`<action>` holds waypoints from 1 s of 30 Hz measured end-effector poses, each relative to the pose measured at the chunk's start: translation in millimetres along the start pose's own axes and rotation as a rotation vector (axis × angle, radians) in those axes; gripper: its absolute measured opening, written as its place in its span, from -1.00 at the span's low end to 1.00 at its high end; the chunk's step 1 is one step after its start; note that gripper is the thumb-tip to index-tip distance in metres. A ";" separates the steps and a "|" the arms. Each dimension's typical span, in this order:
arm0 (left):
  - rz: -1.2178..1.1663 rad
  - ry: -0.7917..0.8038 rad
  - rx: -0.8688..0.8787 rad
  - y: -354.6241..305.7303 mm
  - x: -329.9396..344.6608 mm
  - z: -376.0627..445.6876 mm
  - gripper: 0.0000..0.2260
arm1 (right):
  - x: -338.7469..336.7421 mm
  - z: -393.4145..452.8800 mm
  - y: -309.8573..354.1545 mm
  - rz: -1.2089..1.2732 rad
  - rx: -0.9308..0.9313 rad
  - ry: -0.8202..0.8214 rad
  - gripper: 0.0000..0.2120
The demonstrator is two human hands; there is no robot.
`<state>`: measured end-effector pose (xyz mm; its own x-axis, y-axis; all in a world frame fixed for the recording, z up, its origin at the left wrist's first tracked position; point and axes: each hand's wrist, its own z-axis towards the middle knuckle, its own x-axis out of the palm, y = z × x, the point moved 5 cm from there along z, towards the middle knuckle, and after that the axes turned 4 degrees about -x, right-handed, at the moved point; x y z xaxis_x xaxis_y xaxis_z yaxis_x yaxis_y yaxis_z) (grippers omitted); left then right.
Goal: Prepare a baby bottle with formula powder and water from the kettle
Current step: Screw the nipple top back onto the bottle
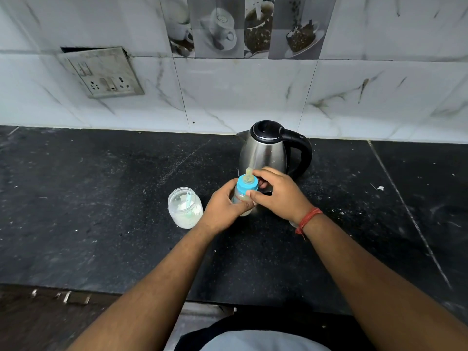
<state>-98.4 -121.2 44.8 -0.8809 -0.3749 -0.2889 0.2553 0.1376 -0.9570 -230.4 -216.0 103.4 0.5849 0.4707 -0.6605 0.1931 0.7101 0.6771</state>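
A baby bottle (241, 196) with a blue collar and a pale teat stands on the black counter (101, 198); cloudy liquid shows in its clear body. My left hand (222, 209) wraps around the bottle's body. My right hand (276, 193) grips the blue collar (247, 185) with thumb and fingers. Just behind the bottle stands a steel kettle (266, 148) with a black lid and handle, lid down. An open clear jar (184, 207) of white formula powder, a pale scoop inside it, sits to the left of my left hand.
A tiled wall rises behind the counter, with a switch and socket plate (103, 72) at upper left. A small clear object (293, 223) shows partly under my right wrist. The counter's front edge (126, 290) runs below my forearms.
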 end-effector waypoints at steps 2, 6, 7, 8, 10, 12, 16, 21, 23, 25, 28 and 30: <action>-0.006 -0.003 0.004 -0.4 1.1 0.9 -0.52 | 0.0 -0.2 0.4 0.001 0.009 -0.032 -0.60; -0.015 -0.034 0.009 -3.3 2.9 0.9 -0.53 | 4.7 -2.5 1.9 0.031 0.025 -0.116 -0.68; -0.019 -0.042 0.008 -3.4 3.1 1.0 -0.55 | 6.8 -4.0 2.3 0.039 0.034 -0.135 -0.69; -0.023 -0.050 0.009 -3.2 3.2 0.9 -0.57 | 9.1 -5.7 3.0 0.042 0.039 -0.154 -0.70; -0.027 -0.059 0.010 -2.2 3.8 1.2 -0.58 | 13.2 -8.1 4.6 0.047 0.037 -0.188 -0.71; -0.032 -0.053 0.008 -1.3 4.4 1.4 -0.55 | 15.3 -9.7 4.6 0.083 0.036 -0.203 -0.72; -0.033 -0.035 0.003 -1.8 1.7 -0.2 -0.51 | 12.1 -10.0 4.9 0.124 0.015 -0.184 -0.71; -0.038 -0.001 -0.007 -1.9 5.1 0.6 -0.52 | 4.5 -3.7 7.6 0.253 0.030 -0.207 -0.70; -0.038 0.003 -0.006 -2.2 5.9 0.2 -0.54 | 6.0 -2.2 3.9 0.364 0.085 -0.196 -0.63; -0.026 0.006 -0.002 -3.1 5.9 -0.1 -0.54 | 7.6 -1.9 0.0 0.478 0.125 -0.192 -0.48; -0.019 -0.007 -0.005 -3.2 3.0 0.7 -0.58 | 8.2 -1.9 -2.9 0.597 0.164 -0.206 -0.48; -0.013 -0.009 -0.012 -1.1 1.2 2.3 -0.58 | 7.5 -2.3 -6.1 0.636 0.194 -0.210 -0.52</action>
<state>-98.8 -123.9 45.4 -0.8807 -0.3848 -0.2763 0.2388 0.1430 -0.9605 -229.0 -215.6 93.5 0.7671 0.6393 -0.0531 -0.1115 0.2145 0.9703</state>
